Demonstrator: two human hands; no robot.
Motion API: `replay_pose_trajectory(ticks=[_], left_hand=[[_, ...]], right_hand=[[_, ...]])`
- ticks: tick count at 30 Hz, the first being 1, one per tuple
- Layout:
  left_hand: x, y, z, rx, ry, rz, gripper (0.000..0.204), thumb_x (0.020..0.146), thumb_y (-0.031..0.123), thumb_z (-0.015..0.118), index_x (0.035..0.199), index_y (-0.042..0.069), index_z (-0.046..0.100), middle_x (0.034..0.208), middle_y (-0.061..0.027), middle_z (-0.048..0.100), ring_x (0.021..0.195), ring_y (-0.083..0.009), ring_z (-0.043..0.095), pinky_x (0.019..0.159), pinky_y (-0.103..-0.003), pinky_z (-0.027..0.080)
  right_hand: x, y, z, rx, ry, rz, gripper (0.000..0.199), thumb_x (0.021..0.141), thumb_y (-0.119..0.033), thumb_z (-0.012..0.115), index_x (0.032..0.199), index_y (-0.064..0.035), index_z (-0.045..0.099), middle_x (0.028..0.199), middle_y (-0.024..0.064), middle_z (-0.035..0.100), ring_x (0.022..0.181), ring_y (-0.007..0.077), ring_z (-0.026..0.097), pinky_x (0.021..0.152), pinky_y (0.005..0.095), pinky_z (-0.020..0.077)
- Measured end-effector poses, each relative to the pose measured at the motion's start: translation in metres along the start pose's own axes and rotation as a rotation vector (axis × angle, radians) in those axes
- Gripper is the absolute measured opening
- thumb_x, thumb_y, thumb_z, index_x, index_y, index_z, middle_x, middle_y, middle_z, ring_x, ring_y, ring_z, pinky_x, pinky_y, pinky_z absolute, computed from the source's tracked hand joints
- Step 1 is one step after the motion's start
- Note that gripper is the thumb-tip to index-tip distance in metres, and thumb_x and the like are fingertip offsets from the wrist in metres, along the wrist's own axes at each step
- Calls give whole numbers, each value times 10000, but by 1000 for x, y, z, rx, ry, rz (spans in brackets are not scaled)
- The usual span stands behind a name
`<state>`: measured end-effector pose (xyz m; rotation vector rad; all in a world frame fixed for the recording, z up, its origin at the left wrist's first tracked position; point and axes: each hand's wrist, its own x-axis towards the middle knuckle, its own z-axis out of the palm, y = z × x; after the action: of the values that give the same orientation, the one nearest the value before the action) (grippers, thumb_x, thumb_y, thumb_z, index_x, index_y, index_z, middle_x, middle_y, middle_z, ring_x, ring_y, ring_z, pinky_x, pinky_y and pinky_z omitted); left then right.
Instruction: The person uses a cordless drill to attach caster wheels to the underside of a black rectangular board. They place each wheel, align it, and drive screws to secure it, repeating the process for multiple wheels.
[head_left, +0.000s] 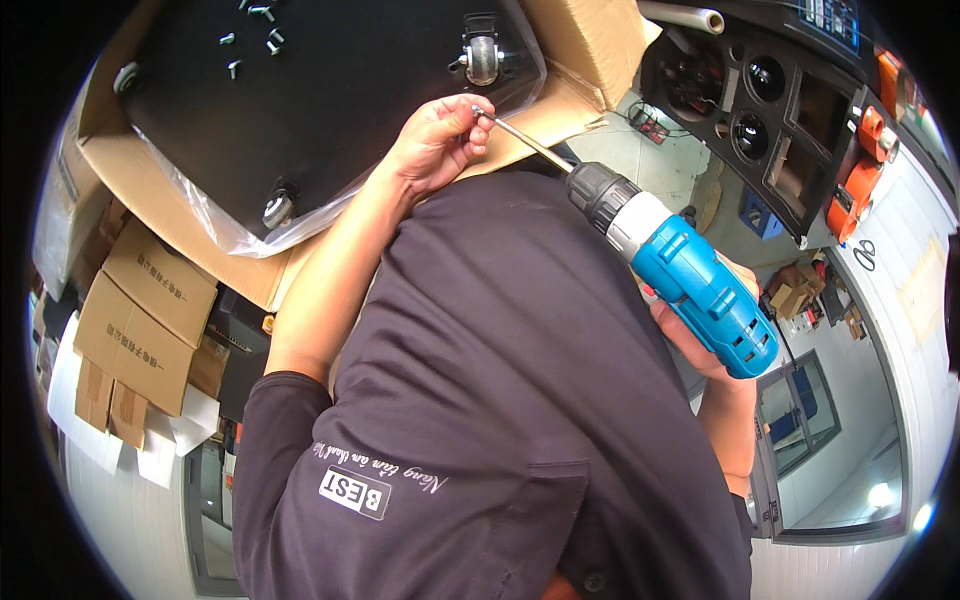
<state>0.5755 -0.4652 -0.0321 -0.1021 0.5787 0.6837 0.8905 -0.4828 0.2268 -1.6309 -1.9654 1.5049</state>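
My right hand [688,340] is wrapped around the handle of a blue cordless drill [695,275], whose long bit [530,140] points toward the upper left. My left hand [440,145] pinches a small silver screw [478,110] at the bit's tip. Both are above the near edge of a black panel [330,110] lying in an open cardboard box [190,225]. On the panel sit a caster wheel [482,60] at the far right, another caster [278,208] at the near edge and a third [126,77] at the left. Several loose screws [270,40] lie on its far part.
Clear plastic film [215,225] lines the box. Closed cardboard cartons [145,315] are stacked at the left. At the right stand a black speaker cabinet [760,130] with round openings and some orange parts [860,190]. A cardboard tube [690,18] lies at the top right.
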Motion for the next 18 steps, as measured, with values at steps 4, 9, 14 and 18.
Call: replay_pose_trajectory(ticks=[4,9,14,18], left_hand=[[1,-1,2,42,6,-15,365,1019,327,705,1132,-18,671,887,-36,646,733,-99,603,684,-254,547],[7,4,7,27,60,-160,426,1021,383,690,1110,-33,666,865,-42,629,692,-103,554,639,-243,506],[23,-1,38,-28,303,-158,388,1065,331,644,1172,-42,629,882,-28,591,748,-113,529,697,-265,494],[39,-7,50,-128,262,-58,286,1118,219,541,1249,-30,590,925,-26,558,735,-127,469,706,-305,445]], right_hand=[[-1,-8,2,81,35,61,395,710,-114,821,1063,20,708,961,146,735,807,304,739,789,355,583],[-6,2,0,177,62,158,457,742,-136,810,1148,46,705,991,160,738,860,298,752,814,348,586],[-8,5,9,69,91,189,546,814,-53,719,1349,42,664,996,190,739,845,303,736,744,365,560],[3,5,22,2,178,101,589,789,-21,758,1366,30,652,976,171,735,782,301,723,702,374,561]])
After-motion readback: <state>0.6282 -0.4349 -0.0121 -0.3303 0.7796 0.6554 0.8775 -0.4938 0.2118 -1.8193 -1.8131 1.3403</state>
